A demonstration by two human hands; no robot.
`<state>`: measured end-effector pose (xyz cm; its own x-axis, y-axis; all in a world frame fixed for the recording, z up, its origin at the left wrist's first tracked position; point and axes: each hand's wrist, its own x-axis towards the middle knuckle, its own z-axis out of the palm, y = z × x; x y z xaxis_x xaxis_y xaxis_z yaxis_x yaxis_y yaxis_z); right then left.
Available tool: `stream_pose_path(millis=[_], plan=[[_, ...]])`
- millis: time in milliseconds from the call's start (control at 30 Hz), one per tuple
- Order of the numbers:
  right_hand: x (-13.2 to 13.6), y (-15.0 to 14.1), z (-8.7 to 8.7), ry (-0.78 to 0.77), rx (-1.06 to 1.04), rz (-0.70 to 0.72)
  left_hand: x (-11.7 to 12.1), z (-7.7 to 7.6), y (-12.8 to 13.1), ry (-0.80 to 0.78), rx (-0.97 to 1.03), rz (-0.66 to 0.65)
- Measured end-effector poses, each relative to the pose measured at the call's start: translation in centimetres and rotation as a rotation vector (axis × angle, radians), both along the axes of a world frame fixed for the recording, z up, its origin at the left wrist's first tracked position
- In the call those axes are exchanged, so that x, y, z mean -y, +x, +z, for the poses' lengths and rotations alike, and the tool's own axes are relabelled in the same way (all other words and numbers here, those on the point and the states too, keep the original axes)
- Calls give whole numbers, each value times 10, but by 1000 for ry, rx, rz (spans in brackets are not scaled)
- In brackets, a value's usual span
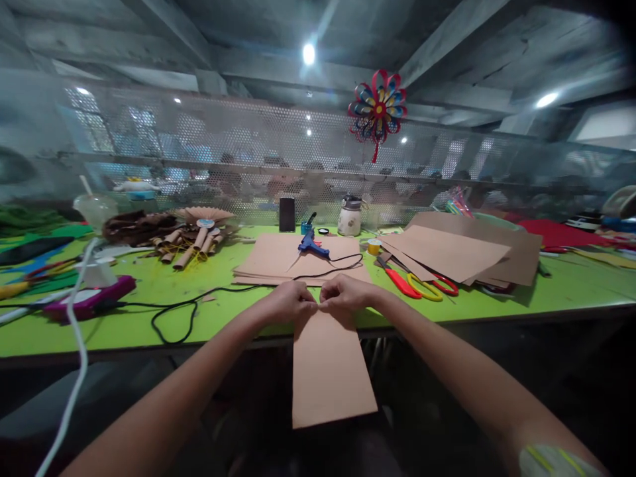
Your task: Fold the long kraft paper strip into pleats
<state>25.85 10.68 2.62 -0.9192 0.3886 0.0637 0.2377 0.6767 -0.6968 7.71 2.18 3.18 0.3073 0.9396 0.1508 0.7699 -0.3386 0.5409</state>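
Observation:
Both hands meet at the far end of a brown cardboard sheet [330, 371], which hangs over the near edge of the green table [248, 324]. My left hand [293, 301] pinches the sheet's far edge. Close beside it, my right hand [345, 293] pinches the same edge, fingertips nearly touching the left ones. The very tips and the fold of the sheet there are partly hidden. Just beyond the hands lies a stack of brown cardboard [258, 258] with a blue glue gun [313, 245] resting on it. The glue gun's black cord [238, 288] runs across the table to the left.
Red-handled scissors [402, 281] and yellow-handled scissors [424, 288] lie right of the stack, beside large brown sheets [452, 248]. A purple power strip [89, 301], a plastic cup [97, 211] and rolled cardboard tubes [191, 248] are at left. A white bottle [350, 217] stands behind.

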Motion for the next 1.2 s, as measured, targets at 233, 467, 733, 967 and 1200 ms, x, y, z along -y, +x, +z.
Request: stream_pose_path(millis=[233,467,733,967,1200], plan=[[4,9,-12,278,-37,-59,3,-4,-1,22,-84,-9],[7,11,-18,445,-101,-41,5,-13,0,202,-186,-18],[10,12,-20,528,-139,-18,1,-25,0,267,-210,-39],[3,27,-30,543,-218,34,4,-31,2,386,-241,-104],[2,14,-28,578,-172,52,1,-32,3,338,-210,-116]])
